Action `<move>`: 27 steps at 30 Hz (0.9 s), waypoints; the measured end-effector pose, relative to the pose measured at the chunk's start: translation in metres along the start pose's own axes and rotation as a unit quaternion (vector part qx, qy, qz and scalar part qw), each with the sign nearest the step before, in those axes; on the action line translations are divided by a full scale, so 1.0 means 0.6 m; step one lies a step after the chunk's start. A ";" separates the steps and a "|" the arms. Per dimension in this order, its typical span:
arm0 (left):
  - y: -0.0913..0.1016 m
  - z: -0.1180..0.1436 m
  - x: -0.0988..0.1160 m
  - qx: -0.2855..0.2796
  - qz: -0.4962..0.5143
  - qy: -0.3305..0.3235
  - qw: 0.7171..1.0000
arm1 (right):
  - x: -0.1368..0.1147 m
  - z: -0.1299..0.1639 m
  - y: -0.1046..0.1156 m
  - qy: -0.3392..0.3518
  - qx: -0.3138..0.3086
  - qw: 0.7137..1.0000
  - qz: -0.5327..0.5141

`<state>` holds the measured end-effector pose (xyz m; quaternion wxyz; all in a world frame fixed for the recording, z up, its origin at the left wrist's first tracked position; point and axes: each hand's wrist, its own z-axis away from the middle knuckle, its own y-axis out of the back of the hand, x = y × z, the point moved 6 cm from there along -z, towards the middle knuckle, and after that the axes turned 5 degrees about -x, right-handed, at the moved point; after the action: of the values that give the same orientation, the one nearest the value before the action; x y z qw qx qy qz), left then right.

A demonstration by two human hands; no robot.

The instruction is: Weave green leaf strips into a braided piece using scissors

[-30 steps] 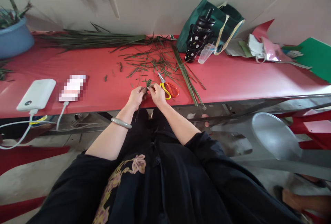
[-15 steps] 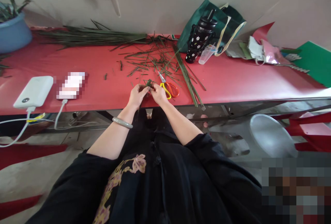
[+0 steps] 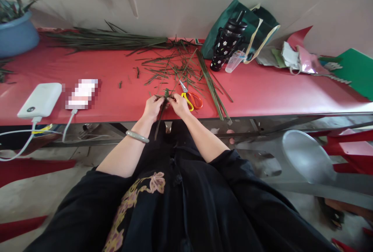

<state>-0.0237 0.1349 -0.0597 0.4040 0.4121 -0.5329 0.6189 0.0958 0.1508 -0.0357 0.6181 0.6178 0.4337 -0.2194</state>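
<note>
Both grips are closed in fingertip pinches: small woven leaf piece (image 3: 166,93) is held between left hand (image 3: 153,107) and right hand (image 3: 179,104), above near edge of worktop (image 3: 262,89). Which strand is pinched by which finger cannot be told; fingertips are partly hidden. Loose strands (image 3: 159,122) are left hanging below the hands, past the near edge.

For a clean result, the woven part is probably best pinned firmly by one hand while a single strand is drawn by the other, evenly, with turns laid snug. Too hard a pull could split the leaf; too slack, and the weave may open. Hanging strands should be held apart so nothing is crossed or snagged.

Scissors (image 3: 185,89) are placed just right of the right hand, blades pointed far; the right forearm should be swung with care there. Cut scraps (image 3: 180,67) are scattered on the far side and are best not caught up in the weave. Longer strips (image 3: 210,85) are laid farther right, within easy reach; a big leaf bundle (image 3: 113,40) is stacked far left, by the wall.
</note>
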 end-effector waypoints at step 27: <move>0.006 -0.012 0.000 -0.018 -0.024 -0.056 0.998 | 0.011 0.001 -0.003 0.031 0.004 0.999 -0.026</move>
<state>-0.0277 0.1417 -0.0614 0.3952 0.4514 -0.5555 0.5757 0.0980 0.1518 -0.0418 0.5964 0.6151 0.4676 -0.2178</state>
